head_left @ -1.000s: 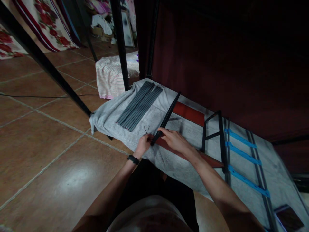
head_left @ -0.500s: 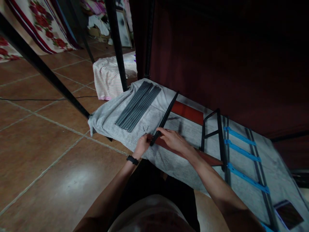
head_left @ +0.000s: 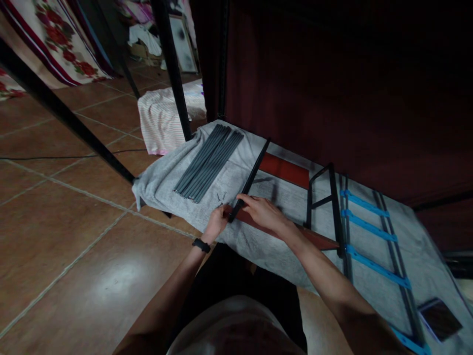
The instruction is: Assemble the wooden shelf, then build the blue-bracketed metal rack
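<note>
My left hand (head_left: 216, 223) and my right hand (head_left: 263, 212) meet at the near end of a black metal bar (head_left: 251, 178) that slants up and away over a grey towel (head_left: 166, 182). The left fingers are curled against the bar's end and the end of a reddish-brown wooden board (head_left: 314, 240). The right hand lies over the board with its fingers closed on the bar's lower part. A bundle of several grey metal tubes (head_left: 209, 161) lies on the towel to the left. A few small screws (head_left: 221, 197) rest just beyond my left hand.
A black frame with blue cross-straps (head_left: 364, 231) lies on the towel to the right. A phone (head_left: 439, 320) sits at the lower right. Black upright poles (head_left: 168, 64) and a striped cloth bundle (head_left: 166, 118) stand on the tiled floor. A dark maroon surface fills the upper right.
The view has drifted slightly, so everything sits a little lower-left in frame. Both hands keep their grip at the bar's near end.
</note>
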Tool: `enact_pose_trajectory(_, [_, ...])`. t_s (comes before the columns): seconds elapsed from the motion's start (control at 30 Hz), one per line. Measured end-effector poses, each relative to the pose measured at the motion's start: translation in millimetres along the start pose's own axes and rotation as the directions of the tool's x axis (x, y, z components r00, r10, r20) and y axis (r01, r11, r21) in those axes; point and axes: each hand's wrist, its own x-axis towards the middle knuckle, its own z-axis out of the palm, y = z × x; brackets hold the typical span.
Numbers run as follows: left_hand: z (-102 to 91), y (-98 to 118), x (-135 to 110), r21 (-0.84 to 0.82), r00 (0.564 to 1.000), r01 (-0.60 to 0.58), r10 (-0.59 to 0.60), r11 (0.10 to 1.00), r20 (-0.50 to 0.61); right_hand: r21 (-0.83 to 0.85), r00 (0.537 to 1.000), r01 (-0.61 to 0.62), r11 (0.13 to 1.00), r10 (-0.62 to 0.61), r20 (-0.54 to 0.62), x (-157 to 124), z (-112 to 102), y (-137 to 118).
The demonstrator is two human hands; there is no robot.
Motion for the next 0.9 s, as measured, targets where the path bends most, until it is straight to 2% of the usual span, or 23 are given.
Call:
enact_pose_trajectory(0.07, [-0.1,-0.4,-1.2,-0.045,0.999,0.014,-0.015,0.999,-0.032,0.003,1.000,-0.002,1.000,0.002,0.003,-0.1,-0.7,-0.4])
enact_pose_trajectory(0.13, [-1.4,0.5,-1.9,0.037,0.995,0.073,-0.070,0.997,-0.077,0.005,1.000,-0.007,1.000,0.007,0.010,0.1,-1.2,-0.3])
enact_pose_trajectory(0.23, [-3.4,3.5,-1.1,0.170,0.992,0.116,-0.107,0.979,-0.063,0.012,1.000,-0.006,1.000,0.006,0.012,1.0,-0.5,0.9])
enact_pose_trajectory(0.3, [-3.2,5.5,-0.3,0.168,0.996,0.090,-0.084,0.982,-0.044,0.017,1.000,-0.001,1.000,0.001,0.004,1.6,0.7,2.0])
enact_pose_trajectory(0.37, [-1.7,6.5,0.0,0.104,0.997,0.058,-0.054,0.993,-0.048,0.016,1.000,0.002,1.000,-0.002,-0.005,1.9,1.9,2.8])
enact_pose_trajectory(0.43, [-0.1,6.0,-0.6,-0.032,0.998,0.051,-0.052,0.998,-0.027,0.010,1.000,0.002,1.000,-0.001,-0.009,1.7,2.3,3.1])
enact_pose_trajectory(0.5, [0.3,4.5,-1.8,-0.157,0.997,0.073,-0.077,0.985,-0.022,0.005,1.000,0.000,1.000,0.000,-0.010,1.2,1.9,2.6])
enact_pose_trajectory(0.53, [-0.2,3.7,-2.3,-0.162,0.994,0.097,-0.104,0.982,-0.039,0.005,1.000,0.001,1.000,-0.001,-0.012,0.9,1.4,2.2])
enact_pose_trajectory(0.63, [-3.6,3.0,-2.1,0.019,0.981,0.182,-0.180,0.983,-0.073,0.012,1.000,0.009,1.000,-0.008,-0.016,-0.1,-0.1,0.9])
enact_pose_trajectory(0.7, [-5.9,4.1,-0.3,0.115,0.979,0.204,-0.202,0.972,-0.030,0.011,1.000,0.007,1.000,-0.006,-0.015,-0.3,-0.4,0.2])
enact_pose_trajectory(0.8, [-6.7,5.8,2.7,0.128,0.986,0.164,-0.167,0.978,0.013,0.007,1.000,0.003,1.000,-0.003,-0.016,0.3,0.2,0.0])
enact_pose_trajectory(0.9, [-4.4,4.0,3.1,0.001,0.996,0.092,-0.092,0.996,0.015,0.011,1.000,-0.006,1.000,0.006,-0.012,1.1,0.6,-0.1])
